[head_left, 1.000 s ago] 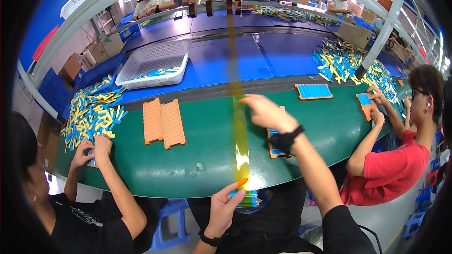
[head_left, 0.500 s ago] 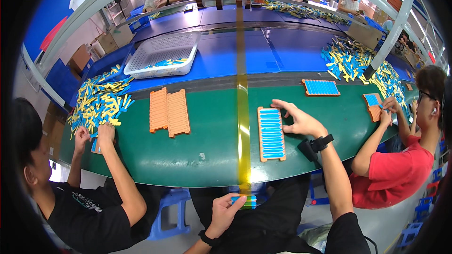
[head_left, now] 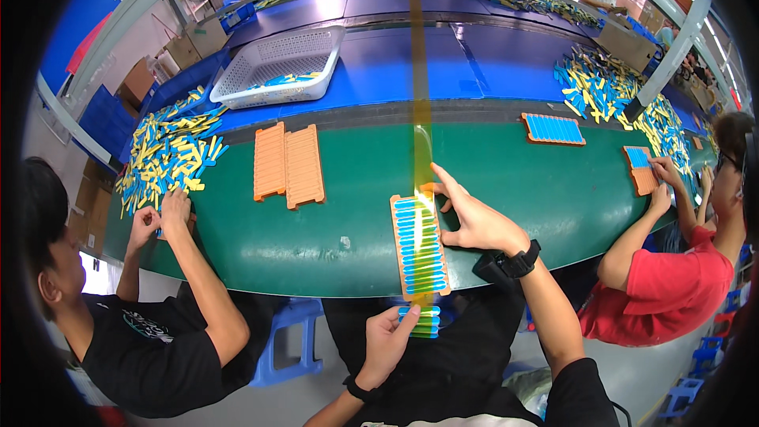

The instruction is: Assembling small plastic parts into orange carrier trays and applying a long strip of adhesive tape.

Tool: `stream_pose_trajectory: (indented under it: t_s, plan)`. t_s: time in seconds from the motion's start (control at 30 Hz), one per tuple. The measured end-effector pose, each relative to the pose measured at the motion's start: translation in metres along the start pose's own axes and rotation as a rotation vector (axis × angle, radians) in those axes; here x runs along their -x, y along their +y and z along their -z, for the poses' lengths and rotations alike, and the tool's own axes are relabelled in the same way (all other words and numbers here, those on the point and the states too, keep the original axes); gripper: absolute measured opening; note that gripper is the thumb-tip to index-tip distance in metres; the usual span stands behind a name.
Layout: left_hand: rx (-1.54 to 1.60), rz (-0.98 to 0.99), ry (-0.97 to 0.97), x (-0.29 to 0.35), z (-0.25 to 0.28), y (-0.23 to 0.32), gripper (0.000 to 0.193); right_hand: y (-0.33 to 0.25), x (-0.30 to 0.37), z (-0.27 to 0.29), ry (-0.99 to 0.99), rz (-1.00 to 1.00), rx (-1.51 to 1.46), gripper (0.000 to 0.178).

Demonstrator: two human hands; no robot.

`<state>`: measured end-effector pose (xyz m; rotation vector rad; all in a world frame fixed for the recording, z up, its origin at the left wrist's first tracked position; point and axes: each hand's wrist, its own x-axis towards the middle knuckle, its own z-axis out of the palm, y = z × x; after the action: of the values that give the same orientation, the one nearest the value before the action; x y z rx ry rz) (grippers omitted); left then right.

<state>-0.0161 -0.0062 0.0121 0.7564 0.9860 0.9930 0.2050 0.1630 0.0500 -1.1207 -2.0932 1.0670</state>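
An orange ribbed tray point(head_left: 421, 249), its slots filled with flat blue strips, lies at the green table's front edge beneath a band of amber see-through tape point(head_left: 423, 111). My left hand point(head_left: 387, 344) is closed just below the table edge, pinching the tape's end, with several blue strips point(head_left: 425, 323) stuck along it. The tape runs from there over the tray and away to the far rail. My right hand point(head_left: 484, 225) is open at the tray's upper right side, index finger stretched out beside the tape, thumb against the tray's edge. Its lower fingers are partly hidden.
Two orange trays without strips point(head_left: 288, 164) lie left on the green table point(head_left: 340, 269). A filled tray point(head_left: 553, 128) lies at right. A white basket point(head_left: 277, 67) stands behind. Blue and yellow strips are heaped at left point(head_left: 170, 150) and right point(head_left: 589, 87). Co-workers sit on both sides.
The filled tray has slid left and toward me, under the tape, with my right hand moving along beside it. My left hand still pinches the tape end. The view has shifted slightly.
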Motion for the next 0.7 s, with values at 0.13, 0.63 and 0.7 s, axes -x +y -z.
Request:
stream_pose_trajectory:
  t_s: [0.13,0.63,0.7]
  plan:
    - [0.049,0.052,0.026,0.002,-0.003,0.001,0.026,-0.007,0.012,-0.009,0.024,-0.029,-0.038,0.113]
    - [0.075,0.090,0.148,0.002,-0.006,0.001,0.022,-0.049,0.036,-0.009,0.274,0.129,0.374,0.073]
    - [0.063,0.095,0.159,0.002,-0.004,-0.001,0.022,-0.067,0.050,-0.015,0.151,0.104,0.352,0.055]
